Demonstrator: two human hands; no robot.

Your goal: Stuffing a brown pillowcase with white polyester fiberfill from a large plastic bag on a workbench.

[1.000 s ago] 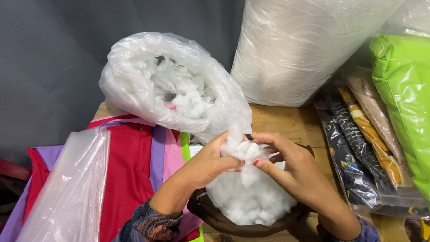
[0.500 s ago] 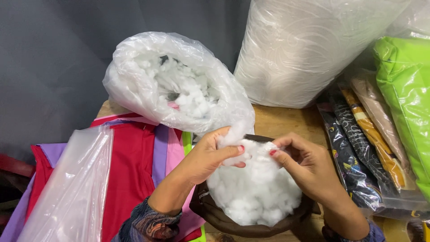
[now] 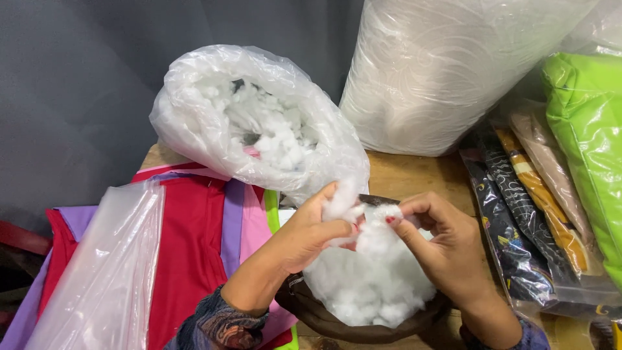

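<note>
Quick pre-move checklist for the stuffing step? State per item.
1. Left hand pinching the fibre tuft: ok.
2. Right hand pinching the same tuft: ok.
3. Brown cover open, fill heaped above its rim: ok.
4. Fibre bag open beside the hands: ok.
5. Cover seated steady on the table: cannot tell, base hidden.
6. Room left inside the cover: cannot tell.

Wooden table (image 3: pixel 414 174), stuffing bag (image 3: pixel 259 123), coloured fabrics (image 3: pixel 194 240), packaged cloths (image 3: pixel 518 220)
</note>
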